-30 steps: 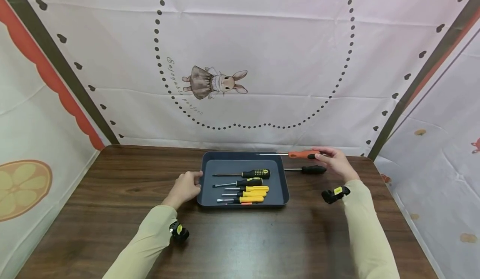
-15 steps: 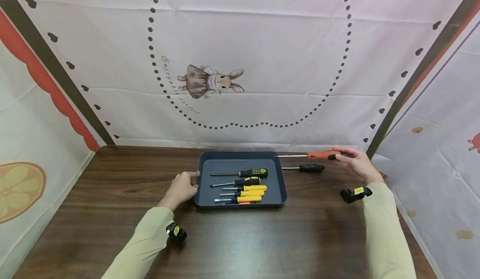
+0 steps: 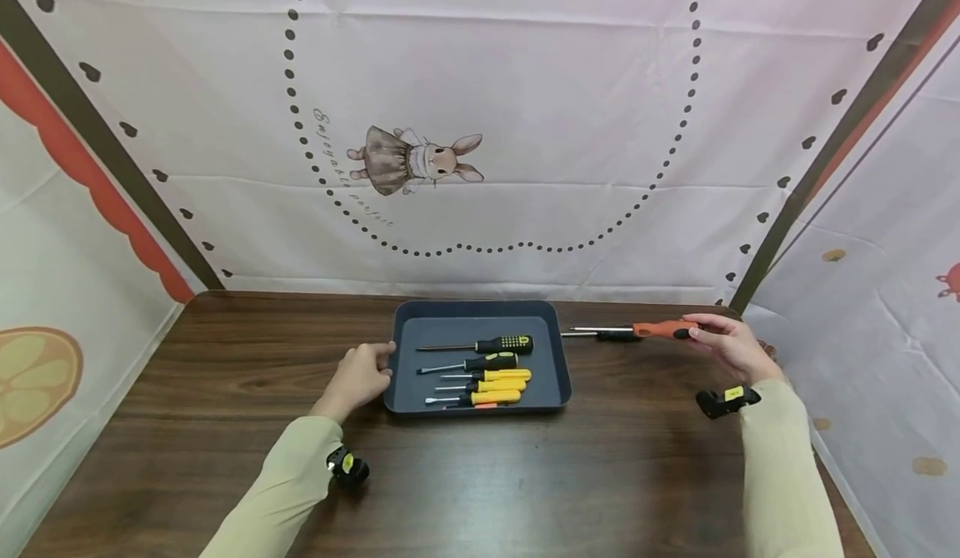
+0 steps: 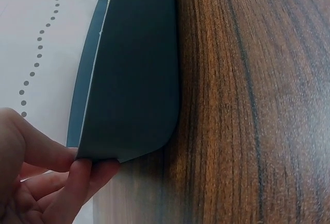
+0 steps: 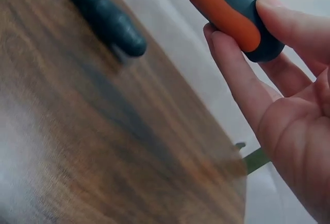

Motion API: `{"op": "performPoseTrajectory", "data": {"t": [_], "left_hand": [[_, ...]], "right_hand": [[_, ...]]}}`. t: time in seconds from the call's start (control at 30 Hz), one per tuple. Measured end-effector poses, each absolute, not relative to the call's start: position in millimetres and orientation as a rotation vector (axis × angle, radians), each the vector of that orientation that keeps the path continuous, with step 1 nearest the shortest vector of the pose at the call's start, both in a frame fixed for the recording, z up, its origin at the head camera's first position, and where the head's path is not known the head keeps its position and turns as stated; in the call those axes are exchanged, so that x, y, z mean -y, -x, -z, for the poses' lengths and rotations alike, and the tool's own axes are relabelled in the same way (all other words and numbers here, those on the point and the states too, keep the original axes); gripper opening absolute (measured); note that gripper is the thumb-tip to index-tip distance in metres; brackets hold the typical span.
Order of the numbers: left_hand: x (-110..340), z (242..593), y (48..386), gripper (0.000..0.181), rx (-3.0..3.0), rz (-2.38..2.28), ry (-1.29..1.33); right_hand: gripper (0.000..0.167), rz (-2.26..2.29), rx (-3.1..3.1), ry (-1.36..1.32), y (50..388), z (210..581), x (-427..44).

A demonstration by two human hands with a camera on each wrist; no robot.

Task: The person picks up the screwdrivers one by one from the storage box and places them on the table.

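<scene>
Right hand (image 3: 733, 350) has the butt end of an orange-and-black screwdriver (image 3: 662, 330) pinched between thumb and fingertips, not a full fist, with the shaft pointing left. Left hand (image 3: 355, 383) is pinching the left rim of the dark grey tray (image 3: 551, 375), thumb one side, fingers the other. Holding a driver way back like that, I'd reckon the tip wants to droop, so sliding the grip up toward the shaft should help keep it level. I'd also watch the black-handled screwdriver (image 5: 111, 23) just outside the tray: from the head view the two overlap, but the right wrist view shows a gap between the handles. Steady light pressure on the rim is probably plenty. Inside the tray there are two black-and-yellow screwdrivers (image 3: 504, 345), then three yellow-handled screwdrivers (image 3: 498, 396), plus a sliver of something orange by the near wall, too hidden to name. It's all on a dark wood-grain counter (image 3: 480, 491), a bit shiny up front, with pale printed cloth (image 3: 525, 125) hanging behind and on both sides, dressed rabbit (image 3: 388, 161) included.
</scene>
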State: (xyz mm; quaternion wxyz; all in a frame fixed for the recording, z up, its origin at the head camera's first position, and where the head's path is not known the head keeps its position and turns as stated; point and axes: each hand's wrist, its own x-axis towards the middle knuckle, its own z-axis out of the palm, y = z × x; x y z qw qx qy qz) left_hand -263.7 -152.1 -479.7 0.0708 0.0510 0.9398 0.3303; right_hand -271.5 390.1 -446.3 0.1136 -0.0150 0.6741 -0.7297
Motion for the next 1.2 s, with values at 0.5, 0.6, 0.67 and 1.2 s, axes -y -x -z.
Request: {"op": "performPoseTrajectory", "data": {"t": [0.5,0.6,0.67,1.2], "left_hand": [[155.6,481.9,264.3,0.046,-2.822,-1.010,-0.133],[155.5,481.9,263.8,0.046,-2.822,-1.015,-0.129],[154.8,480.8,263.0,0.047,-2.821,-1.015,-0.127],[151.3,475.8,261.2,0.044,-2.837,-1.055,-0.171]], "right_hand": [[0.025,2.089,-1.966,-0.057,268.5,482.0,-387.8],[0.025,2.091,-1.949,-0.099,268.2,487.6,-386.4],[0.025,2.095,-1.934,-0.138,268.1,489.9,-385.1],[0.027,2.002,-2.051,-0.238,276.3,495.8,-380.0]]}}
